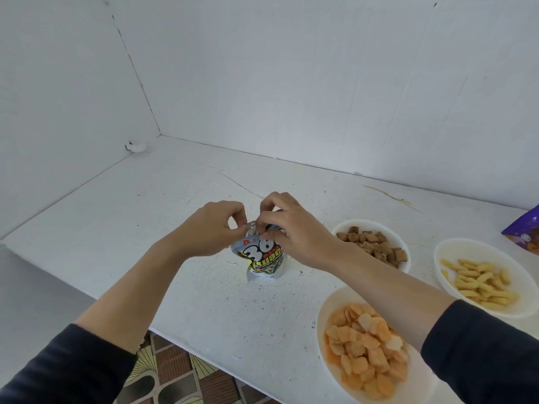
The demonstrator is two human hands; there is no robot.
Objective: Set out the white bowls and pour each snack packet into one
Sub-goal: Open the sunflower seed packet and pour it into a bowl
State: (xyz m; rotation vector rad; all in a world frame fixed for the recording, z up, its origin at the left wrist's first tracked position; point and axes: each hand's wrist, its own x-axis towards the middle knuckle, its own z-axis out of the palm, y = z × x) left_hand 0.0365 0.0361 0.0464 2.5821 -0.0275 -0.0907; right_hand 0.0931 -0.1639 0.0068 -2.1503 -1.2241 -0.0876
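Silver foil snack packet (264, 258), upright on white scuffed table (145, 228) left of three filled white bowls (350, 224) and pinched at top seam by left hand (210, 231) and right hand (294, 237): tear seam apart slowly, pinch points close together, base grounded to avoid spillage.

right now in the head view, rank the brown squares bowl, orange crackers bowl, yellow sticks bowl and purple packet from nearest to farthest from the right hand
From the right hand, pinching the silver packet:
1. brown squares bowl, just right of it
2. orange crackers bowl, front right
3. yellow sticks bowl, farther right
4. purple packet, far right edge
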